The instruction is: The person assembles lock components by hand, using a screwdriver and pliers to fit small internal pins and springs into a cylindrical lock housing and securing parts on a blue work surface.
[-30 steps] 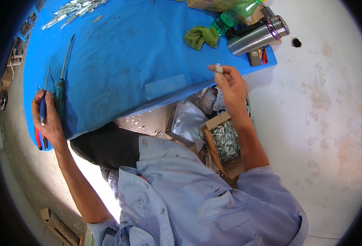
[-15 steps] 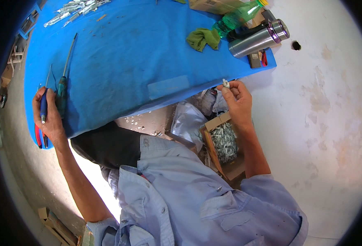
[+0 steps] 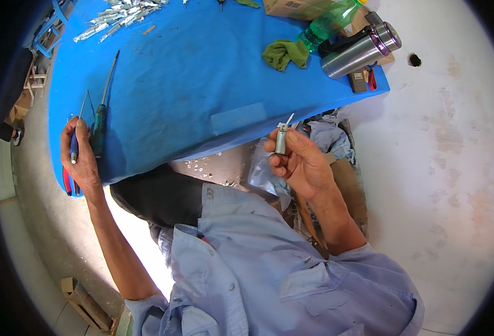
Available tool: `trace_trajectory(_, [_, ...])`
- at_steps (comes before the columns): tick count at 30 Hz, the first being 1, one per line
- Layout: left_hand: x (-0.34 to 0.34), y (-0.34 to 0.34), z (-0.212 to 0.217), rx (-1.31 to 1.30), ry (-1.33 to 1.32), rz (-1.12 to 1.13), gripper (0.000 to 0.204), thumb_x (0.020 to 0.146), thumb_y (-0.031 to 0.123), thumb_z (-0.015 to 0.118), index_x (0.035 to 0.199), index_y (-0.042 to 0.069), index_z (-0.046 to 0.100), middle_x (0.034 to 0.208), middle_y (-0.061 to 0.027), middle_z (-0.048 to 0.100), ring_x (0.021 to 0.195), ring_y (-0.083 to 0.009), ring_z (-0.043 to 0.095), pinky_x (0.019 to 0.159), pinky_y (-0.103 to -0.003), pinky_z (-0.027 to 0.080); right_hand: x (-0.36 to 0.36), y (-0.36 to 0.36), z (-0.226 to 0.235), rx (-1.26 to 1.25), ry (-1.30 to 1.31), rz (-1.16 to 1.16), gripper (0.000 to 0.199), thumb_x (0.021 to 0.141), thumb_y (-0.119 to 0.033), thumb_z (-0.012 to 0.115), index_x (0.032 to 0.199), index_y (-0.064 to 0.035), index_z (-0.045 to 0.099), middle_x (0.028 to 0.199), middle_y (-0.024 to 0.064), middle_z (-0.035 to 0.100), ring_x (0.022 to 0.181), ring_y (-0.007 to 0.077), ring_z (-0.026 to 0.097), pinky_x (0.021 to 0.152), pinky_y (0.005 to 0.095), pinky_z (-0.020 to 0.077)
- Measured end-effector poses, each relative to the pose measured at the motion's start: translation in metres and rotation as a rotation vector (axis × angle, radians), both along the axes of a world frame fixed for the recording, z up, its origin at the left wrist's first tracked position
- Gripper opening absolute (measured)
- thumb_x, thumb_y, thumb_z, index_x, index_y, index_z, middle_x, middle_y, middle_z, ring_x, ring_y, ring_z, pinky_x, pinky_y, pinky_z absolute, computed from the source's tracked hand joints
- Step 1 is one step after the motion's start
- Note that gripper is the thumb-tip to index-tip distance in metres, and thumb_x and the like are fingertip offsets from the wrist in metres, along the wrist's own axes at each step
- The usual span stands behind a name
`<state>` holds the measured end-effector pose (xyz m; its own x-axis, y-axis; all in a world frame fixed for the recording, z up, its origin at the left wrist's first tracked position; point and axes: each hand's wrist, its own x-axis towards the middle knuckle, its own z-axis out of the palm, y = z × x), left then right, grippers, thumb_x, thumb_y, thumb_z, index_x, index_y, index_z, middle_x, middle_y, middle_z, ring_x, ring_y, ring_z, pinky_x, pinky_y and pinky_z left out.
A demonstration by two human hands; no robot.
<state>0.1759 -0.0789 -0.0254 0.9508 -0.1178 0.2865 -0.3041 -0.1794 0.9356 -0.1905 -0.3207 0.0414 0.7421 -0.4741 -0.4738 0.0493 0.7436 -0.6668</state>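
Note:
On the left side of the blue-covered table, my left hand (image 3: 86, 165) is closed around a blue-handled screwdriver (image 3: 74, 144), its thin shaft pointing away from me. Just right of it lies a longer screwdriver with a green handle (image 3: 99, 127). A red-handled tool (image 3: 67, 181) is partly hidden beside my left wrist. My right hand (image 3: 309, 168) is raised in front of the table's near edge. Between its thumb and fingers it pinches a small metal cylinder fitting (image 3: 281, 141), held upright, with a thin pale piece sticking out at the top.
A pile of metal parts (image 3: 121, 18) lies at the table's far left. At the far right are a green cloth (image 3: 286, 54), a green bottle (image 3: 328, 28) and a steel flask (image 3: 356, 55). Below the table edge on the right stands a cardboard box (image 3: 347, 193) near plastic bags.
My right hand has moved left and turned, bringing the metal fitting into plainer view. My left hand still holds the blue screwdriver. The whole view has shifted slightly.

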Motion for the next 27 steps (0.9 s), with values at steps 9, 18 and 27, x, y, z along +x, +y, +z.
trace_trajectory(9, [-0.050, 0.011, 0.066, -0.034, 0.004, -0.086, 0.038, 0.103, 0.030, 0.070, 0.122, -0.002, 0.069, 0.113, -0.0139, 0.073, 0.097, -0.0174, 0.069, 0.087, -0.030, 0.055, 0.014, 0.018, -0.004, 0.025, -0.060, 0.044, 0.032, 0.106, -0.027, 0.063, 0.131, -0.0074, 0.059, 0.110, 0.0099, 0.071, 0.091, 0.0178, 0.070, 0.069, 0.0265, 0.0518])
trace_trajectory(18, [-0.191, 0.026, 0.092, -0.260, 0.221, -0.484, 0.036, 0.095, 0.027, 0.073, 0.108, -0.006, 0.065, 0.103, -0.0253, 0.072, 0.074, -0.0195, 0.069, 0.065, -0.030, 0.058, 0.031, 0.032, -0.012, 0.108, -0.035, 0.079, 0.026, 0.106, -0.028, 0.062, 0.125, -0.0114, 0.059, 0.111, 0.0065, 0.072, 0.091, 0.0152, 0.072, 0.070, 0.0280, 0.0552])
trace_trajectory(27, [-0.215, 0.015, 0.089, -0.213, 0.298, -0.581, 0.028, 0.091, 0.015, 0.073, 0.108, -0.007, 0.070, 0.101, -0.0227, 0.074, 0.076, -0.0208, 0.072, 0.070, -0.030, 0.057, 0.039, 0.040, -0.019, 0.074, -0.032, 0.118, 0.024, 0.106, -0.029, 0.062, 0.123, -0.0115, 0.060, 0.107, 0.0070, 0.073, 0.089, 0.0158, 0.073, 0.068, 0.0265, 0.0545])
